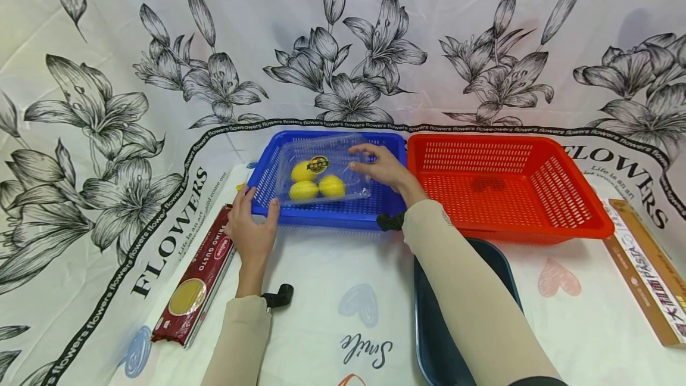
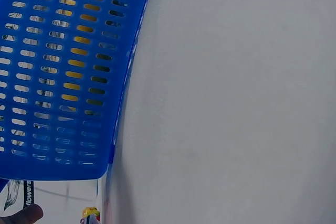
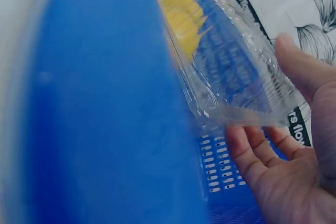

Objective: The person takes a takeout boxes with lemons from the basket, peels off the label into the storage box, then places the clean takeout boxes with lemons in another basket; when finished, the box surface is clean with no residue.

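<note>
A clear plastic box [image 1: 345, 162] holds three yellow lemons [image 1: 332, 186] and has a dark label on it. It sits tilted inside a blue perforated basket [image 1: 321, 219]. My right hand [image 1: 387, 168] is at the box's right end; in the right wrist view its fingertips touch the box's edge, and the thumb stands apart from it. At the basket's front left corner is my left hand [image 1: 253, 232], thumb and fingers spread. Whether it touches the rim I cannot tell. The left wrist view shows the basket's slotted side [image 2: 58, 77] and one fingertip [image 2: 29, 214].
A red basket [image 1: 482, 195] stands right of the blue one. A dark tray [image 1: 445, 338] lies partly beneath my right forearm. Left is a dark red pasta pack [image 1: 198, 282]; a brown pasta box [image 1: 651, 273] lies far right. A flower-printed cloth hangs behind.
</note>
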{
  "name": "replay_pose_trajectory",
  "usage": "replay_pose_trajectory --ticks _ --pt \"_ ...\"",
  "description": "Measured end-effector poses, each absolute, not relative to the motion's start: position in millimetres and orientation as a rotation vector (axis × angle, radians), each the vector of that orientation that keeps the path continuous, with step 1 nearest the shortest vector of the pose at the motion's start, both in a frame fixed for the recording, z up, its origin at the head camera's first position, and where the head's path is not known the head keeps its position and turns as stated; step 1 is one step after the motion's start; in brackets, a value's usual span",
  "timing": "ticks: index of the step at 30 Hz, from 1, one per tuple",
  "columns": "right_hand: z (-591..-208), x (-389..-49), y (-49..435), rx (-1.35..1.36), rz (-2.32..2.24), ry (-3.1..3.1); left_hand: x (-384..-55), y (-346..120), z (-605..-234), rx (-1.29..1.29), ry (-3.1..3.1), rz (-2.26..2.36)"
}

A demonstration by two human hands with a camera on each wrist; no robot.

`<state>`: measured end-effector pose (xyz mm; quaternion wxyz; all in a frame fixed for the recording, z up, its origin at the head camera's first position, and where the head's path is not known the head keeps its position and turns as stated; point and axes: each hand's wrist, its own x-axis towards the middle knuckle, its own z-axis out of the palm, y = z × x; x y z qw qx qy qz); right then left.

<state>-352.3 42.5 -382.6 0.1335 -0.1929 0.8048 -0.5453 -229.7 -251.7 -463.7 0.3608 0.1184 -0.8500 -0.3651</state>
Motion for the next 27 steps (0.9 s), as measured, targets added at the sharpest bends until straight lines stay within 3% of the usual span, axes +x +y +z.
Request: replay_pose_trajectory --ticks 27 --pt "-381.3 -354.5 45.3 -0.403 -1.666 2.331 -229.8 -250.2 -463.8 0.315 -2.213 -0.95"
